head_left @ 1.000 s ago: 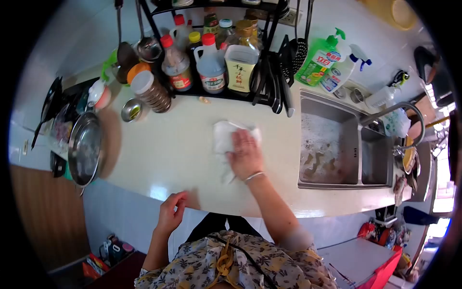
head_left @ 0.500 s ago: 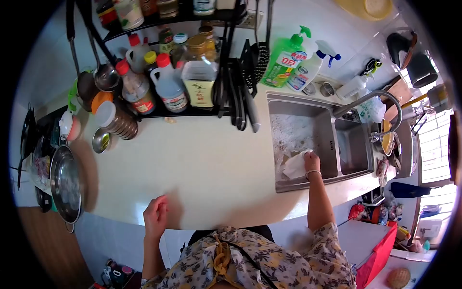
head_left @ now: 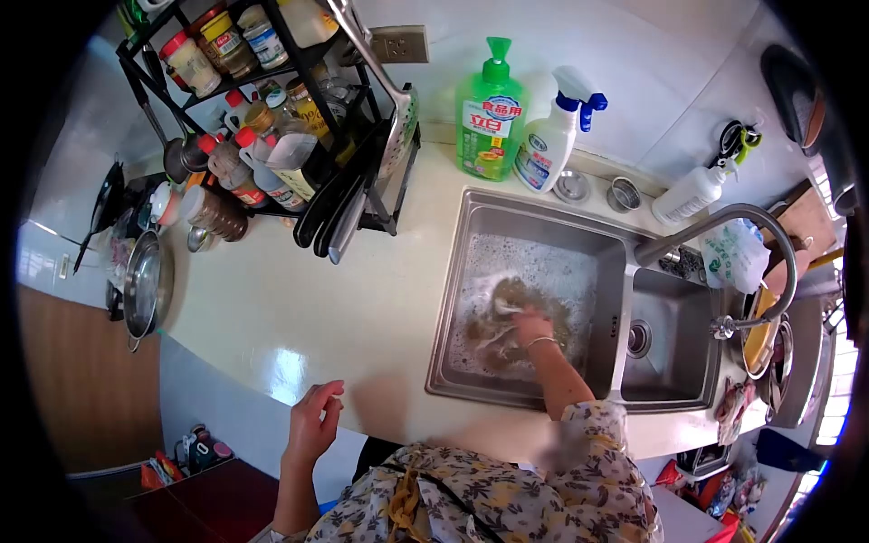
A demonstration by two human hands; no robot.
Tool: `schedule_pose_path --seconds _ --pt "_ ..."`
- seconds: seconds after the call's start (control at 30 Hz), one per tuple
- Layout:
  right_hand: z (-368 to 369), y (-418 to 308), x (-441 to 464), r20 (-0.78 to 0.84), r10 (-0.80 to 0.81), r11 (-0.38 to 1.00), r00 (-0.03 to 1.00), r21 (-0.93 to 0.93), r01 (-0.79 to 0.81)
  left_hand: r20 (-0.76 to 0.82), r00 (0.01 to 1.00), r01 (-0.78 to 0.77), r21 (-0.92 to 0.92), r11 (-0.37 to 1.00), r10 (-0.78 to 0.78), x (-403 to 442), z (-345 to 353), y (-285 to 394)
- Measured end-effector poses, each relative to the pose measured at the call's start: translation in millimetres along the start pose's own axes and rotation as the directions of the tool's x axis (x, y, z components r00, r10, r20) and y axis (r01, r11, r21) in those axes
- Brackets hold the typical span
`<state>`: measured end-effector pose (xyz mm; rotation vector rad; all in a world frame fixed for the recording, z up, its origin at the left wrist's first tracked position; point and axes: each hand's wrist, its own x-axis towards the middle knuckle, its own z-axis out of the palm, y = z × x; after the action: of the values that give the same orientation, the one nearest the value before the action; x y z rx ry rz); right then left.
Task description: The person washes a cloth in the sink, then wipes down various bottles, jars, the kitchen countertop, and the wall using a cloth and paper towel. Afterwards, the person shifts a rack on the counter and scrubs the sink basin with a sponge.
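Observation:
My right hand [head_left: 534, 329] is down in the cloudy, foamy water of the large sink basin [head_left: 608, 299], its fingers closed on a white cloth [head_left: 507, 309]. Most of that cloth lies under the water, so its full shape is hidden. A bracelet circles the right wrist. My left hand [head_left: 317, 420] hovers by the counter's front edge, fingers loosely bent and apart, holding nothing.
Beside the large basin is a small basin [head_left: 665, 371] under a curved faucet [head_left: 765, 217]. Behind the sink stand a green detergent bottle [head_left: 491, 122] and a spray bottle [head_left: 548, 145]. A black rack [head_left: 391, 204] of bottles and knives rises left; a steel pan [head_left: 148, 285] sits farther left.
My view has turned toward the sink. The right hand has carried the cloth from the basin's front edge down into the water. My left hand still hovers near the counter edge.

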<state>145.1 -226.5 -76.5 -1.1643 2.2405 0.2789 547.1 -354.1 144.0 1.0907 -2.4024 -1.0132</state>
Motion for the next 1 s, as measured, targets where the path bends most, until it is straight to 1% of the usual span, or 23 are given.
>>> schedule_pose_path --seconds 0.03,0.1,0.13,0.17,0.2,0.23,0.27,0.3,0.37,0.43,0.5,0.53,0.57,0.6,0.63,0.67,0.7,0.73,0.8,0.87,0.9,0.97,1.0 --pt "-1.2 9.6 5.1 0.0 -0.014 1.0 1.0 0.006 0.014 -0.006 1.0 0.006 0.013 1.0 -0.006 6.0 0.2 9.2" --pt "4.4 41.3 17.8 -0.004 0.2 0.928 0.98 0.323 -0.188 0.003 1.0 -0.031 0.005 1.0 0.031 20.4 6.1 26.8" --pt "18.2 38.4 16.3 -0.142 0.301 0.937 0.943 0.228 -0.264 0.004 0.999 -0.043 -0.018 0.999 0.043 30.7 9.3 35.7" --pt "43.6 40.7 22.1 -0.137 0.305 0.934 0.943 0.234 -0.268 0.012 0.999 -0.045 -0.014 0.999 0.045 43.1 14.0 44.4" --pt "67.5 44.1 30.9 -0.231 0.111 0.994 0.967 0.003 -0.113 0.012 0.996 -0.088 -0.013 0.996 0.088 58.1 18.1 55.6" --pt "77.5 43.5 39.4 -0.28 -0.104 0.97 0.954 -0.242 0.035 0.006 0.991 -0.133 -0.011 0.991 0.133 75.4 22.7 66.2" --pt "29.9 22.7 5.3 -0.132 0.112 0.96 0.985 0.271 -0.073 0.0 0.982 -0.187 0.01 0.982 0.187 93.2 26.9 80.9" --pt "31.7 31.8 9.8 -0.14 0.098 0.962 0.985 0.269 -0.058 -0.012 0.972 -0.235 0.037 0.971 0.235 109.9 30.7 97.2" --pt "39.5 55.5 18.3 -0.084 0.056 0.899 0.995 0.437 -0.014 -0.032 0.953 -0.301 -0.014 0.954 0.3 145.5 38.7 129.5" --pt "23.5 74.1 10.6 -0.108 0.155 0.773 0.982 0.633 -0.052 -0.1 0.937 -0.344 -0.075 0.936 0.336 183.3 49.9 158.3" --pt "36.5 86.5 31.7 -0.013 0.405 0.639 0.914 0.719 -0.273 -0.157 0.942 -0.321 -0.166 0.932 0.296 222.8 60.9 183.5" --pt "37.1 80.2 30.3 -0.024 0.393 0.639 0.919 0.726 -0.255 -0.254 0.908 -0.373 -0.122 0.92 0.334 247.2 68.7 190.4" --pt "35.8 70.3 24.6 -0.117 0.427 0.725 0.897 0.637 -0.262 -0.345 0.861 -0.422 -0.074 0.903 0.374 273.0 77.4 193.1" --pt "35.7 63.9 21.5 -0.217 0.451 0.795 0.866 0.538 -0.279 -0.35 0.853 -0.433 -0.061 0.899 0.387 296.7 84.2 197.8" --pt "40.9 61.5 21.2 -0.228 0.449 0.793 0.864 0.546 -0.269 -0.463 0.798 -0.392 0.09 0.916 0.387 319.3 90.4 202.8" --pt "51.4 60.4 21.7 -0.327 0.31 0.838 0.893 0.537 -0.094 -0.565 0.724 -0.323 0.229 0.918 0.395 340.7 96.0 205.8" --pt "59.3 61.7 22.7 -0.429 0.199 0.882 0.881 0.47 0.029 -0.569 0.717 -0.328 0.235 0.915 0.403 362.6 102.3 205.2" --pt "67.7 63.2 24.1 -0.52 0.083 0.912 0.85 0.384 0.146 -0.604 0.725 -0.306 0.148 0.94 0.331 384.2 108.4 202.9" --pt "53.4 68.5 17.0 -0.474 0.09 0.898 0.876 0.418 0.135 -0.631 0.732 -0.286 0.059 0.956 0.258 410.4 105.8 208.0" --pt "51.2 74.6 17.4 -0.417 0.1 0.885 0.903 0.452 0.111 -0.446 0.888 -0.158 -0.066 0.985 0.113 424.9 103.1 212.8" --pt "49.1 76.2 19.3 -0.479 0.136 0.878 0.867 0.464 0.119 -0.442 0.89 -0.161 -0.071 0.984 0.113 428.1 102.4 212.7" --pt "50.7 77.4 24.0 -0.588 0.21 0.861 0.781 0.489 0.137 -0.414 0.908 -0.181 -0.275 0.944 0.054 432.7 101.3 204.5" --pt "53.2 76.7 24.9 -0.634 0.246 0.852 0.733 0.502 0.148 -0.488 0.859 -0.299 -0.239 0.924 0.152 431.8 102.2 198.9"
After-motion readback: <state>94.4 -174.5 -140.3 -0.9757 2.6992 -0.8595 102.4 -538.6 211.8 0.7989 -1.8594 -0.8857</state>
